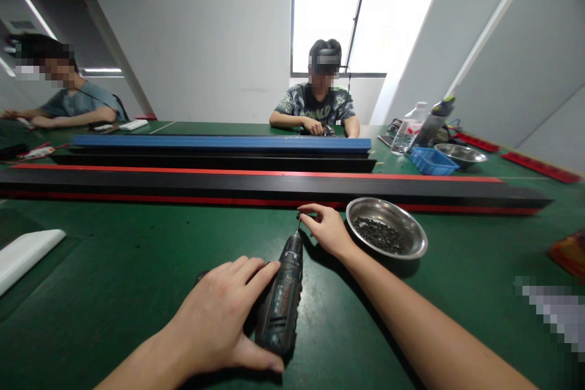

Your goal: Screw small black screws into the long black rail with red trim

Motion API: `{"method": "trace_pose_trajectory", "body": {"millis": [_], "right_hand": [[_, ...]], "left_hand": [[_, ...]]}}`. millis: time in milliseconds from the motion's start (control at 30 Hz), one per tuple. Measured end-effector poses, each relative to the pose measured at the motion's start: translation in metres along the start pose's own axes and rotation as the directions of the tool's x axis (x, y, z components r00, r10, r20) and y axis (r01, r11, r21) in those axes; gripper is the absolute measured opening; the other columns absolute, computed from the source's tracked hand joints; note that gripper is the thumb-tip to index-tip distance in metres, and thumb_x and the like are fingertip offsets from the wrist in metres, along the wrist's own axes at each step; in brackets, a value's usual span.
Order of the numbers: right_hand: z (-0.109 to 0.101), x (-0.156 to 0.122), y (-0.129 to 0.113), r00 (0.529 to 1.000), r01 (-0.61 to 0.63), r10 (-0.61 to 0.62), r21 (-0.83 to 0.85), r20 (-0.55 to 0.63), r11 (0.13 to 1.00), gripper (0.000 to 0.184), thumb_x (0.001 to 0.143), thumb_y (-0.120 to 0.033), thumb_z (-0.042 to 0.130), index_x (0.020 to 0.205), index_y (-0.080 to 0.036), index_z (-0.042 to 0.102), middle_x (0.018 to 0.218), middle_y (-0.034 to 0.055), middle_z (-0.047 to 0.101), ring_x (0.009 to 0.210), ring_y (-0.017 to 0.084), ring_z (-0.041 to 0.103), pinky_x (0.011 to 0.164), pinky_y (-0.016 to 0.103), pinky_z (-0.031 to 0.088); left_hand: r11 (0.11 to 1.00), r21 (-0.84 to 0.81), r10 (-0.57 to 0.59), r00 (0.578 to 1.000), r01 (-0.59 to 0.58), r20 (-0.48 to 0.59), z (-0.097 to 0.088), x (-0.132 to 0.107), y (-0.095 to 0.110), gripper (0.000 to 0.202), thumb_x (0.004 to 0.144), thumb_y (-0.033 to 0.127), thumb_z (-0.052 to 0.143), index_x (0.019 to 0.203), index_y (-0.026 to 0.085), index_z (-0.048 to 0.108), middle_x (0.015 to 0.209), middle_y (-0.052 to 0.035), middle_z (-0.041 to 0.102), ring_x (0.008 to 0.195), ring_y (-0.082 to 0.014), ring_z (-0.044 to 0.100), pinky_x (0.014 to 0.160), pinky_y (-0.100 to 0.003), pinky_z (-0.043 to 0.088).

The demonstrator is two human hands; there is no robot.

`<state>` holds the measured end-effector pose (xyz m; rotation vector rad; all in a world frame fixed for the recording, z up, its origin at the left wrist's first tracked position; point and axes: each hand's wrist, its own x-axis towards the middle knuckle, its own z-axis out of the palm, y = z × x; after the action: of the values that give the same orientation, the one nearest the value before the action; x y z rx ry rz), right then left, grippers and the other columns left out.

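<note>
My left hand [219, 317] is wrapped round the grip of a dark cordless drill [281, 298] that points away from me toward a long black bar with red edges [274, 186]. My right hand [324, 228] is at the drill's tip, with fingers pinched on something small I cannot make out, right in front of the bar. A steel bowl [414, 234] holding several small dark screws [379, 234] sits just to the right of that hand on the green table [114, 280].
A blue-topped black bar [219, 145] lies behind the first one. A person sits opposite [315, 103] and another at the far left [68, 103]. At the back right stand bottles [409, 128], a blue bin [432, 161] and another steel bowl [461, 154]. A white strip [22, 256] lies at left.
</note>
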<state>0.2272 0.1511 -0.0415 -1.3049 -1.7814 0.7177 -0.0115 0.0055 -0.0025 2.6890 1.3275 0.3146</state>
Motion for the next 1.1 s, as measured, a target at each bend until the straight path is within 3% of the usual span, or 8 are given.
{"method": "trace_pose_trajectory", "body": {"millis": [533,1100], "right_hand": [[0.0002,-0.0002,0.001,1.0,0.001,-0.001,0.001,-0.001,1.0,0.022,0.09,-0.025,0.067,0.105,-0.024,0.083,0.106,0.0043,0.083,0.094,0.023,0.078,0.091,0.035,0.059],[0.0004,0.0002,0.0012,1.0,0.01,-0.01,0.001,-0.004,1.0,0.021,0.09,-0.024,0.067,0.104,-0.023,0.083,0.105,0.0047,0.083,0.092,0.023,0.078,0.09,0.035,0.06]], "left_hand": [[1.0,-0.003,0.012,0.999,-0.012,-0.052,0.0,0.001,-0.0004,0.114,0.065,0.098,0.067,0.146,0.018,0.055,0.126,-0.0151,0.069,0.1,-0.0341,0.069,0.089,-0.049,0.058],[1.0,-0.004,0.009,0.999,-0.009,-0.035,-0.0007,0.0019,0.001,0.114,0.066,0.099,0.065,0.146,0.018,0.054,0.126,-0.0163,0.069,0.101,-0.0346,0.069,0.09,-0.05,0.058]]}}
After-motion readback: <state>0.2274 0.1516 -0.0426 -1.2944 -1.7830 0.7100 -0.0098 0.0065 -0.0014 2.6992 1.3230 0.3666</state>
